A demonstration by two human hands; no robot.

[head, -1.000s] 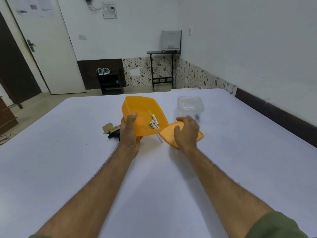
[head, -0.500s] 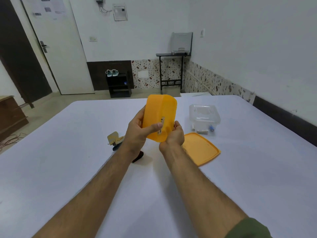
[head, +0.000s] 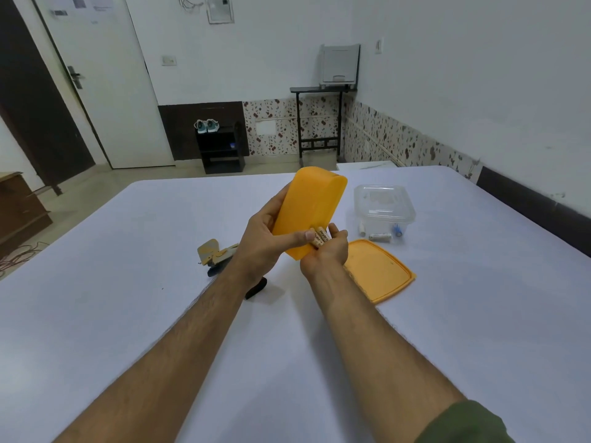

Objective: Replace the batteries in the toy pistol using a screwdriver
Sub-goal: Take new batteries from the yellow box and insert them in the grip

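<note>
- Toy pistol [head: 220, 258] lies on the white table [head: 128, 282], left of the table's middle and half hidden behind the left wrist; a dark part of it pokes out below the forearm.
- Head view, the only one: the left hand [head: 262, 243] grips the orange container [head: 308, 212], tipped up on end with its bottom toward the camera, thumb laid across the low end.
- The right hand [head: 324, 254] is cupped at the container's mouth, fingers curled round the batteries [head: 319, 237] that have slid out; how many it holds I cannot tell.
- The orange lid [head: 379, 270] lies flat just right of the hands; the clear container [head: 383, 209], lid on, stands beyond it toward the far right corner with a few cells inside.
- No screwdriver can be made out; it may be hidden.
- To do this step well, in my judgement: keep the cupped palm tight under the mouth so no cell rolls onto the table, tip slowly, and close the fingers before drawing the hand away.
- Set the orange container down near its lid, well apart from the pistol.
- Keep fresh cells apart from those in the clear container, which look like the used ones, though that is a guess.
</note>
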